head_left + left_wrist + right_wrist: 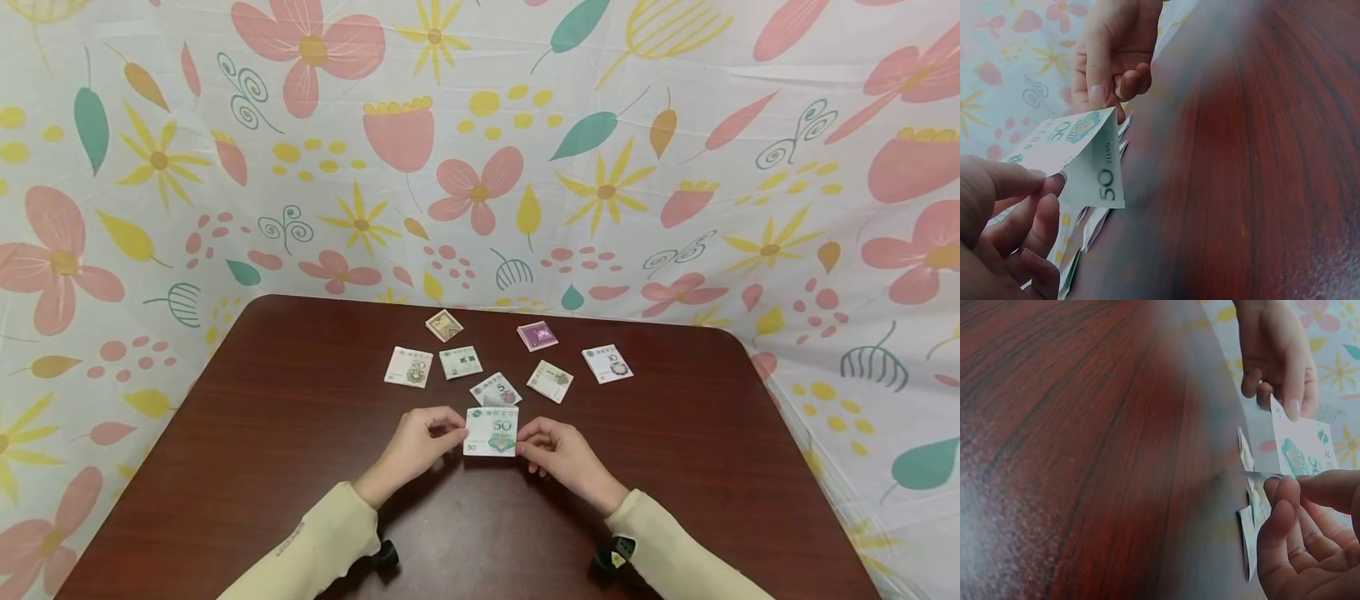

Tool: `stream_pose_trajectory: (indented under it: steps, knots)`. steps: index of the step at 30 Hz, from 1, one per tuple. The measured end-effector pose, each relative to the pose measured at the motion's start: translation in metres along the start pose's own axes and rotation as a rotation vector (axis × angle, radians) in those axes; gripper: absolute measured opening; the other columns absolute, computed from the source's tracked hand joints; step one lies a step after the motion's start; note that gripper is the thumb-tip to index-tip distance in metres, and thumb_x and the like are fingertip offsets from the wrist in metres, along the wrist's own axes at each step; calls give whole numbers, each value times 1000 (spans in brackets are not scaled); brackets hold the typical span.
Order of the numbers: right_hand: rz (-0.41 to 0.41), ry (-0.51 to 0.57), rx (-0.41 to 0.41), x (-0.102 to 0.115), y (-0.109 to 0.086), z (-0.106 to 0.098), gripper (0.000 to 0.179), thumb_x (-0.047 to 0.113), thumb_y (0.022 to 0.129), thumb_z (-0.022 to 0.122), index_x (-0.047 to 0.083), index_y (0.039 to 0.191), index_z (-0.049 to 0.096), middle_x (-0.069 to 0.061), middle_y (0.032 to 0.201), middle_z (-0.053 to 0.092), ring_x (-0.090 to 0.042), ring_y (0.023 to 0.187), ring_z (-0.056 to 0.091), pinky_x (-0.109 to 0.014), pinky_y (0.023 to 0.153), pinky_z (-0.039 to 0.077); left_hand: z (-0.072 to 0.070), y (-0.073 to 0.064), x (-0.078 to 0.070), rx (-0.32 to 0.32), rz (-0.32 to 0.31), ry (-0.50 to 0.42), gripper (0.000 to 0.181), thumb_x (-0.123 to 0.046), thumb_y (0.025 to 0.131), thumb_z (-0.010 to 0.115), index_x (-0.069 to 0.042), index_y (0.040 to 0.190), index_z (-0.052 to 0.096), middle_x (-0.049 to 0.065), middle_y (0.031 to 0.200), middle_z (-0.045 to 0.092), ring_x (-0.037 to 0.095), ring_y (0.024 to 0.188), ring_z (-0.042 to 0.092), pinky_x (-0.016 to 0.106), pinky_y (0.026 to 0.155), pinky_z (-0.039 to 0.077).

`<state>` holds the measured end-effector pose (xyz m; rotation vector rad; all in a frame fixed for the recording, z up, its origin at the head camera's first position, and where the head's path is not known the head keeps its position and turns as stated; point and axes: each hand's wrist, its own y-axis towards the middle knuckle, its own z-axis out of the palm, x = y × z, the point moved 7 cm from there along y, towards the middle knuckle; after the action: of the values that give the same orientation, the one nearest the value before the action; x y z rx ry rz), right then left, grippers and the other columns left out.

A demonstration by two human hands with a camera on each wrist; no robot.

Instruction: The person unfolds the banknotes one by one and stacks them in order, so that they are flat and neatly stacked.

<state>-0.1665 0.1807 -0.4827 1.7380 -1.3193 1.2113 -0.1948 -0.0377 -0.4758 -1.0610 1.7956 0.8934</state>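
Observation:
Between the two hands a folded green 50 yuan banknote (pixel 491 432) is held up in front of the other notes, its fold showing in the left wrist view. My left hand (pixel 422 446) pinches its left edge between thumb and fingers. At its right edge, my right hand (pixel 564 457) pinches the paper, as the right wrist view also shows. Just behind it, a 5 yuan banknote (pixel 497 388) lies partly covered. A 2-marked green note (pixel 461 362) and a yellowish note (pixel 551 381) lie close by on the table.
Farther out on the dark wooden table (pixel 262 467) lie a 20 note (pixel 408 367), a 10 note (pixel 608 364), a brown note (pixel 445 326) and a purple note (pixel 537 335). A flower-patterned cloth (pixel 480 108) hangs behind the table's far edge.

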Motion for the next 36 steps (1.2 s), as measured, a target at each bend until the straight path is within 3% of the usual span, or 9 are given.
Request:
stream_pose_trajectory:
  steps: [5,11,16,20,25,29,36]
  knots:
    - [15,-14,-15,-4,2,-3,11,6,97,72,-1,105,69,-12,73,68,-15,59,61,-29,53,52,-1,-2,1,11,2,-10,7,-11,94,78,-5,92,76,6,79,74,32,57,66,25,53,52]
    - [29,-35,-31,-9,7,-7,12,6,99,69,-1,109,68,-17,84,72,-18,61,62,-30,52,52,1,-4,1,80,-9,-43,6,-11,95,76,-6,92,76,11,79,74,36,53,65,28,50,53]
    - [16,-36,-38,-8,12,-9,15,2,100,65,-1,114,68,-13,90,73,-19,63,63,-30,51,51,3,-5,-2,128,10,-51,3,-8,94,75,-7,92,77,6,78,74,23,62,67,24,60,52]
    - [11,3,-49,-7,15,-11,19,1,100,64,-3,119,67,-15,97,74,-18,64,62,-31,52,51,7,-6,-4,161,27,-95,3,-7,94,76,-5,93,77,11,77,73,13,65,64,22,62,51]
    - [11,30,-72,-5,17,-13,26,2,100,66,-4,125,64,-21,103,74,-20,64,62,-32,53,51,9,-7,-6,188,37,-117,4,-7,94,75,-4,93,77,15,76,71,12,65,63,22,61,51]
    - [5,-2,-70,-6,17,-13,28,2,100,66,-5,127,65,-19,101,74,-19,64,62,-32,52,52,9,-8,-8,191,54,-113,4,-6,94,74,-5,92,77,16,75,71,13,64,63,22,60,50]
    - [19,-50,-65,-14,15,-15,17,1,98,67,-3,115,67,-12,89,70,-17,64,62,-30,52,51,2,-10,-6,149,64,-99,4,-6,95,74,-6,92,77,11,76,72,15,63,64,22,61,51]
